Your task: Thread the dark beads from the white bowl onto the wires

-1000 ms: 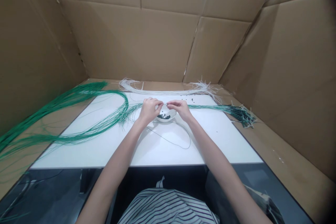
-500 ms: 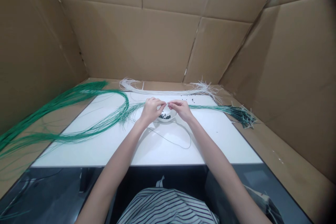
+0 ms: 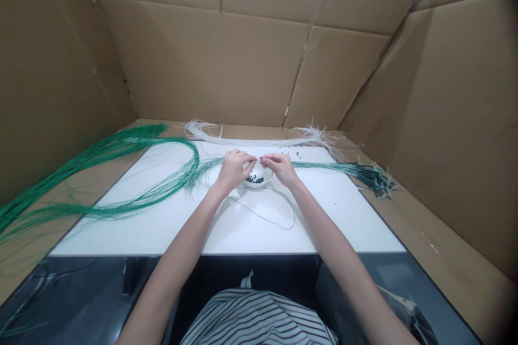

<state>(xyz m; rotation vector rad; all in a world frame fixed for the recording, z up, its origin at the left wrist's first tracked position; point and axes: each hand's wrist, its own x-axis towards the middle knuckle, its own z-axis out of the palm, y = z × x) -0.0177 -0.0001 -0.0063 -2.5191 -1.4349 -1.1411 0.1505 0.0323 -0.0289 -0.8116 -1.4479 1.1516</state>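
Over a small white bowl, my left hand and my right hand meet almost tip to tip, both pinched closed. A thin strand shows faintly between the fingertips, and my left hand grips it. What my right fingers pinch is too small to make out. Small black beads lie inside the bowl. A loose thin wire curves across the white table below the bowl, between my forearms.
Long green wires sweep in from the left. A bundle of dark green strands with pale ends lies at right. White strands stretch along the back edge, near scattered black beads. Cardboard walls enclose the table.
Both hands keep nearly the same pose over the bowl. The view has shifted very slightly; nothing else has visibly moved.
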